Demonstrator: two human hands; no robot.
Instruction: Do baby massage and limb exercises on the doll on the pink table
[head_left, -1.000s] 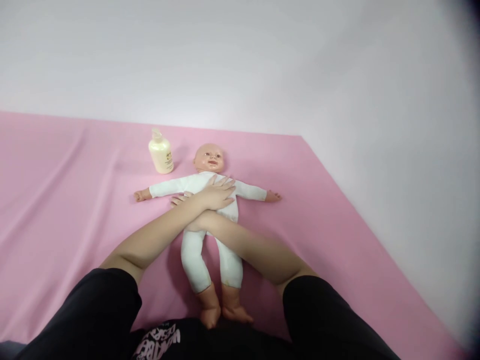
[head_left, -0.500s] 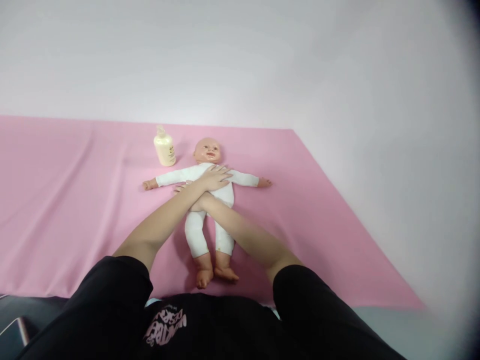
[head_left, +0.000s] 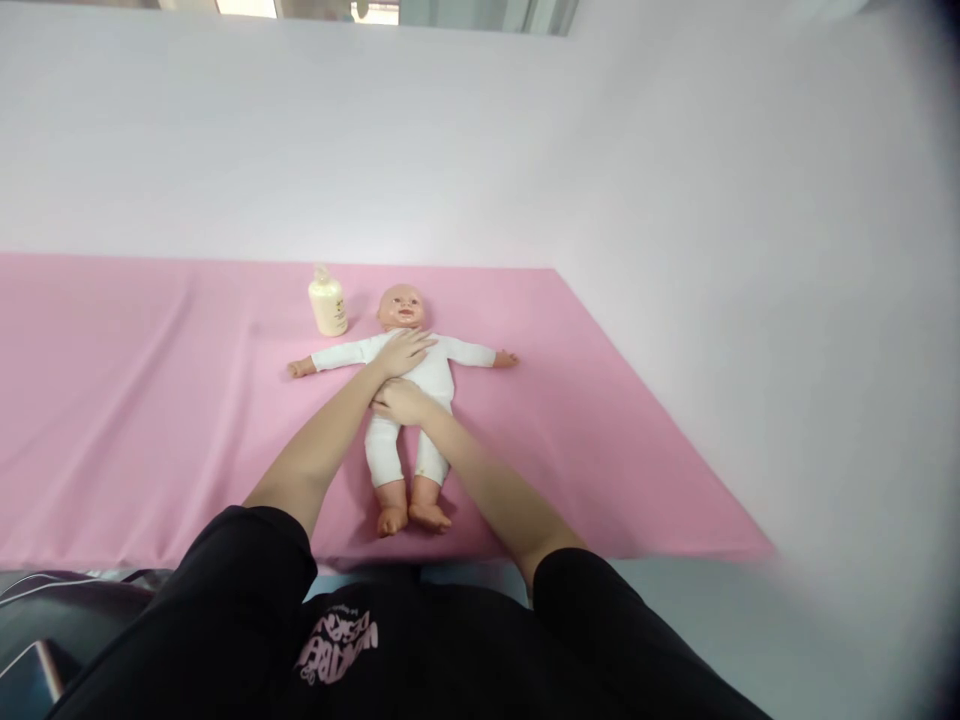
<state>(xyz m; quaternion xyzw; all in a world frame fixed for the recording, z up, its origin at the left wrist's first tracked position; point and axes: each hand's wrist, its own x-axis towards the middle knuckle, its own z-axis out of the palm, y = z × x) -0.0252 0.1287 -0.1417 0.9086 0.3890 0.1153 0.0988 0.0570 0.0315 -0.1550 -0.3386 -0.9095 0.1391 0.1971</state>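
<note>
A baby doll (head_left: 435,376) in a white body suit lies on its back on a pink mat, arms spread and feet toward me. Across its upper chest rests my left hand (head_left: 405,350), open, with the fingers lying flat and pointing to the right. Lower down, my right hand (head_left: 403,402) touches the doll's hip on the left side, its fingers loosely bent over the edge of the body. My forearms cross the doll from both sides. Beside the doll's head stands a pale yellow pump bottle (head_left: 328,305), which neither hand touches.
The pink mat (head_left: 600,460) covers a table that meets a white wall (head_left: 300,150) at the back and right. A phone (head_left: 30,680) and a cable (head_left: 52,578) are at the lower left. A window strip shows at the top.
My right hand has drawn back from the doll's left-side waist and slid down to the hip. My left hand has shifted slightly left on the chest. The view has tilted up.
</note>
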